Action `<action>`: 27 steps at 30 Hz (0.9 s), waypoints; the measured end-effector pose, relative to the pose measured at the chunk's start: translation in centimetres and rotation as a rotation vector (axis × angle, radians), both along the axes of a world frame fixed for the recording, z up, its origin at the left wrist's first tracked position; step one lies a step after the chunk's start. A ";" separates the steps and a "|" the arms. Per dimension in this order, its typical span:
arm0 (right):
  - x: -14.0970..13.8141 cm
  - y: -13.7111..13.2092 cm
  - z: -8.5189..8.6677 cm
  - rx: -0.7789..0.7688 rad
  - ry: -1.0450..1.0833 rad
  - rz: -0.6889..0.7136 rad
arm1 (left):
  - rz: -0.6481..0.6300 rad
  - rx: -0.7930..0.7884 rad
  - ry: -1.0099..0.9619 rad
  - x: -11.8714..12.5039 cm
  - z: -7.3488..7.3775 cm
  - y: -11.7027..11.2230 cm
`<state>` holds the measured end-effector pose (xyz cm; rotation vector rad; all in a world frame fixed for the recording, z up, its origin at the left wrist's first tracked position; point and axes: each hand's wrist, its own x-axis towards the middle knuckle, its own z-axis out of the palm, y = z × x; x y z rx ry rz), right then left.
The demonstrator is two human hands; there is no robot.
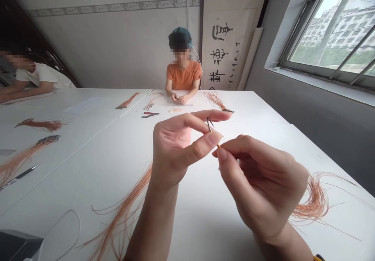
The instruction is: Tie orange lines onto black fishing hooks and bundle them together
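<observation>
Hook [209,124] stands above the table [205,214], pinched between the thumb and fingers of the left hand [175,147]; the thumb hides its lower part. Just below the hook, the right hand [263,183] pinches a short orange piece [218,146], mostly covered, so whether the two join cannot be made out. Left of and nearer than the hook, copper-coloured strands [124,208] pass partly behind the left forearm. Right of the hook, another bundle [318,200] is partly blocked by the right hand.
</observation>
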<state>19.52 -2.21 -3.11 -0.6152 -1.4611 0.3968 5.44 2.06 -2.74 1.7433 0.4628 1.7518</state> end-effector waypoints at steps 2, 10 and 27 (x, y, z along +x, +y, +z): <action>0.0 0.0 -0.1 -0.003 0.004 0.002 | -0.013 0.005 0.002 0.1 0.1 0.0; 0.1 0.0 -0.2 -0.026 0.020 0.019 | 0.013 -0.011 0.018 0.3 0.4 -0.2; 0.1 0.1 -0.1 -0.034 0.002 -0.021 | -0.022 -0.021 0.055 0.2 0.9 -0.5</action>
